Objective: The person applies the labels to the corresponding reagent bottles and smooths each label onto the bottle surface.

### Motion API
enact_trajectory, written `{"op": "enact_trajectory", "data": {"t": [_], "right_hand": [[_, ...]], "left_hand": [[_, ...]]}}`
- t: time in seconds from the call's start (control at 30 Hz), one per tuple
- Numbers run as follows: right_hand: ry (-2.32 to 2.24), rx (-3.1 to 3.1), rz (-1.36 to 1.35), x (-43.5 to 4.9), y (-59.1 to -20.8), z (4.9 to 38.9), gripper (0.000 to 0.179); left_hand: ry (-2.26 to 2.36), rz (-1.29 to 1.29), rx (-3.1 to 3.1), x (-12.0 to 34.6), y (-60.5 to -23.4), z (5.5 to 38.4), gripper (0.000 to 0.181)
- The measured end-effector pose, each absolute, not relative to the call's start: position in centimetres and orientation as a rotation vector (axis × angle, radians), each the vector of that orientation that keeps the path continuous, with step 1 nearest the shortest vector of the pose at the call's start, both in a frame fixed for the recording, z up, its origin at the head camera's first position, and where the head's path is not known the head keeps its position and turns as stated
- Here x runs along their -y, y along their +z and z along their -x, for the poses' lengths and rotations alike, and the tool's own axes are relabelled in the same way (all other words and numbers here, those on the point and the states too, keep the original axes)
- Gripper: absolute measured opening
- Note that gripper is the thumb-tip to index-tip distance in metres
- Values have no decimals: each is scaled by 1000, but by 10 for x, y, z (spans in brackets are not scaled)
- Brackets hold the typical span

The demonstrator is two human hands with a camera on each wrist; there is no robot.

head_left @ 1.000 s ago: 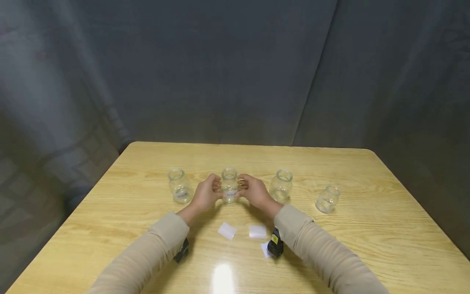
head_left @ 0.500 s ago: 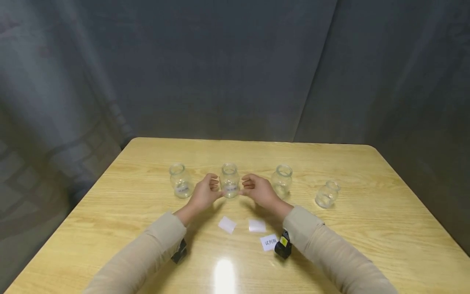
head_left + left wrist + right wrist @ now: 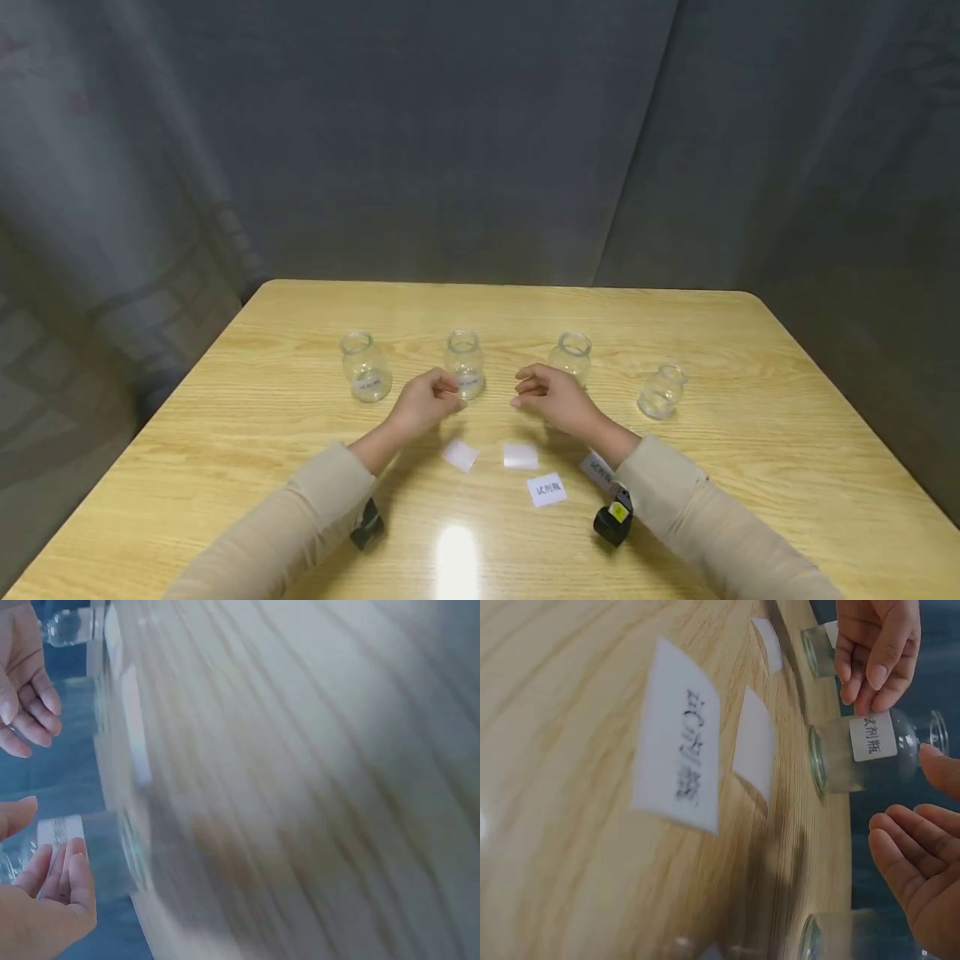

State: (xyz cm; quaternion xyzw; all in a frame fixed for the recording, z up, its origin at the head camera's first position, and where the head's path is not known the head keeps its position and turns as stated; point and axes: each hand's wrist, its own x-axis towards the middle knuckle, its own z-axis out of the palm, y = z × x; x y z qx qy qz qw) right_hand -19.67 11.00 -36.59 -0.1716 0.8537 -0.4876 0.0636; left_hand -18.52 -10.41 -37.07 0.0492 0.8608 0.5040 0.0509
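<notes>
A clear glass jar [image 3: 465, 358] stands upright in mid-table, with a white label [image 3: 874, 736] bearing handwritten characters on its front. My left hand [image 3: 424, 402] is at the jar's left side, fingers loosely bent. In the right wrist view its fingertips lie by the label's edge; I cannot tell whether they touch. My right hand [image 3: 558, 402] hovers apart from this jar, fingers loosely bent and holding nothing. Behind it stands another glass jar [image 3: 572, 354], partly hidden. To the left is a labelled jar [image 3: 365, 367].
A smaller glass jar [image 3: 663, 392] stands at the right. In front of the hands lie a blank-looking slip [image 3: 461, 455], another slip [image 3: 521, 456], a written label [image 3: 547, 489] and a second written label [image 3: 597, 468], partly under the right wrist. A dark curtain [image 3: 450, 150] hangs behind the table.
My right hand has drawn away from the middle jar toward the right, uncovering the written labels. The left hand has eased slightly lower beside the jar, which stays in place.
</notes>
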Motion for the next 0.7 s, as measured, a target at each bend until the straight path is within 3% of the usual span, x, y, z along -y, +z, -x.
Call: {"op": "enact_trajectory", "data": {"t": [0.33, 0.7], "right_hand": [[-1435, -2577, 495, -137, -367, 187, 39], [-1380, -2553, 470, -159, -366, 174, 39]], "left_hand": [[1584, -272, -2437, 79, -358, 176, 26], [1531, -459, -2357, 62, -370, 177, 23]]}}
